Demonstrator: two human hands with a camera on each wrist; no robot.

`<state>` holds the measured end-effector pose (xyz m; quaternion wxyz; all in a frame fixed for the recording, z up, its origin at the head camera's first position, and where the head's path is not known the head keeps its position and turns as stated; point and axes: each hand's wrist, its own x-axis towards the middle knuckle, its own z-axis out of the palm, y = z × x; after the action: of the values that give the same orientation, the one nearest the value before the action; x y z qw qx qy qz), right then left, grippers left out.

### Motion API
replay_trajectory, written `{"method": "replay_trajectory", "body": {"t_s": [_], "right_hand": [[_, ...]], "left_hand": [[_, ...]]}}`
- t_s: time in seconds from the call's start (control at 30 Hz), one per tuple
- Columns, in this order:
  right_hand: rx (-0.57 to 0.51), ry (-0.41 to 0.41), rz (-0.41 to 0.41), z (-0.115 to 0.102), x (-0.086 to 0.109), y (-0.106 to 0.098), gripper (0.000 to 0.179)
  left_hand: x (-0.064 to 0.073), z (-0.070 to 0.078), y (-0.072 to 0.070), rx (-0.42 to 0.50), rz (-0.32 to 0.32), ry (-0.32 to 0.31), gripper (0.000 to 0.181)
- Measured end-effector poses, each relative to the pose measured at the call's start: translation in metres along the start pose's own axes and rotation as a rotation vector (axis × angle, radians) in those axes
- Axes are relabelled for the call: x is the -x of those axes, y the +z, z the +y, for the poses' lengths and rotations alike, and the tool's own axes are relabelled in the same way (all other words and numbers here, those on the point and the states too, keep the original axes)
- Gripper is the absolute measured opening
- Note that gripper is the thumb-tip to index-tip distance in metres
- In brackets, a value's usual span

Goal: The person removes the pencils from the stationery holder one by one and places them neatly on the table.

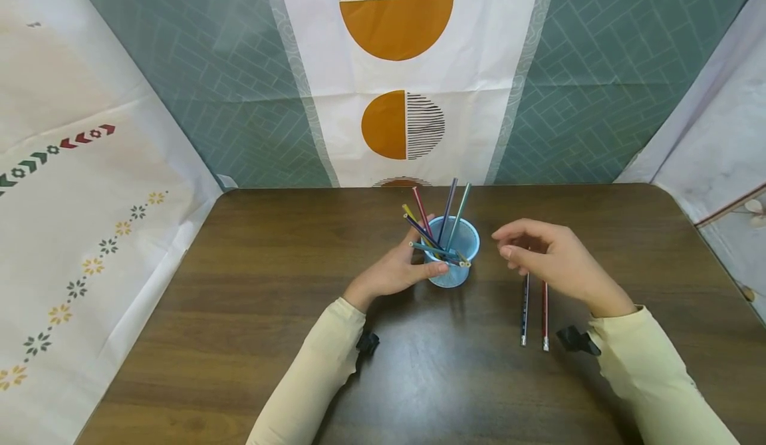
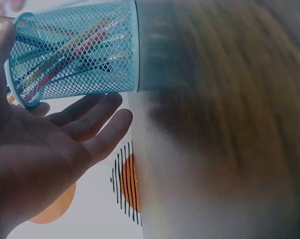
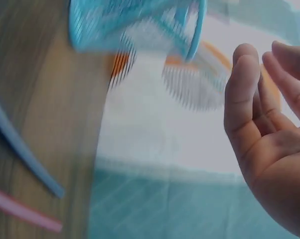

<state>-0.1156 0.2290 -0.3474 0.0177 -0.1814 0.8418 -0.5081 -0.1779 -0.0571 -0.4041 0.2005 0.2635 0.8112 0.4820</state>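
Observation:
A light blue mesh pencil cup [image 1: 450,277] stands upright on the table and holds several pencils, among them a teal pencil [image 1: 458,213] and a red pencil [image 1: 421,211]. Some of them lean far out over the rim towards the left. My left hand [image 1: 395,269] holds the cup from the left, thumb at the near side near the rim and fingers at the far side. To the right of the cup, my right hand [image 1: 553,255] is raised with loosely bent fingers and nothing in them. Below it a dark pencil [image 1: 524,312] and a second red pencil [image 1: 545,318] lie side by side.
The brown wooden table [image 1: 287,252] ends at the back against a hanging patterned cloth [image 1: 419,72]. Pale cloths hang on the left and right sides. Each wrist has a small black strap mount [image 1: 578,340] at the sleeve.

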Motion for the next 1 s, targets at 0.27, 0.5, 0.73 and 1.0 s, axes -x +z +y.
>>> {"method": "replay_trajectory", "body": {"t_s": [0.27,0.5,0.73,1.0], "right_hand": [[0.044,-0.285,0.007,-0.021,0.001,0.038,0.036],[0.056,-0.309,0.037,-0.021,0.0,0.049,0.032],[0.049,-0.275,0.148,-0.022,0.001,0.04,0.03],[-0.012,-0.227,0.205,-0.023,0.003,0.028,0.025]], "left_hand": [[-0.003,0.0,0.002,0.029,0.004,0.031,0.09],[-0.003,0.0,0.002,0.029,0.003,0.044,0.091],[-0.004,0.0,0.003,0.041,-0.001,0.057,0.091],[0.0,-0.002,0.003,-0.003,0.022,0.03,0.091]]}}
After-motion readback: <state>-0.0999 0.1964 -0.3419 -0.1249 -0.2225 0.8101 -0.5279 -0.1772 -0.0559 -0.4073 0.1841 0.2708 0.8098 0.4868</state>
